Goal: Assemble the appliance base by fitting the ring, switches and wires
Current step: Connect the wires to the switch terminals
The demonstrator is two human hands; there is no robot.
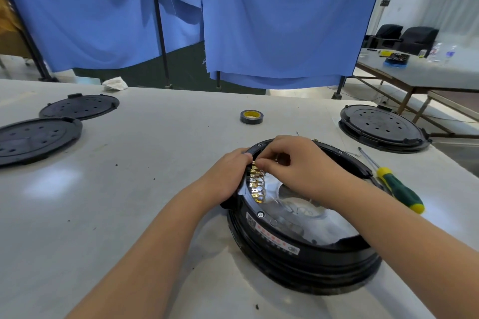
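The appliance base (303, 235) is sitting on the table (155, 189) at about four o'clock in the view, a round black housing lying open side up, with stacked ribbed rims, a printed label strip along its near wall and a shiny silver inner pan. A curved row of brass terminals (256, 182) is running along its inner rim at roughly ten o'clock of the housing. The left hand (228, 176) is gripping the outer rim right beside those terminals, fingers curled over the edge. The right hand (298, 163) is reaching in from the three o'clock side with fingertips pinched together at the top end of the terminal row; what exactly it is pinching is too small to tell.

Just beside the base at two o'clock a screwdriver (396, 184) with a green and yellow handle is lying flat. A roll of black tape (251, 116) is resting at twelve o'clock, well apart. Two black perforated discs (77, 106) (36, 137) are overlapping at ten o'clock, and another closed black base (383, 127) is sitting at one o'clock near the table edge. A crumpled white cloth (115, 83) is lying at the far edge.

Blue curtains (272, 21) are hanging on black stands behind the pale grey table. At two o'clock a second table (427, 72) is holding bottles and small items, with dark chairs (404, 36) beyond.
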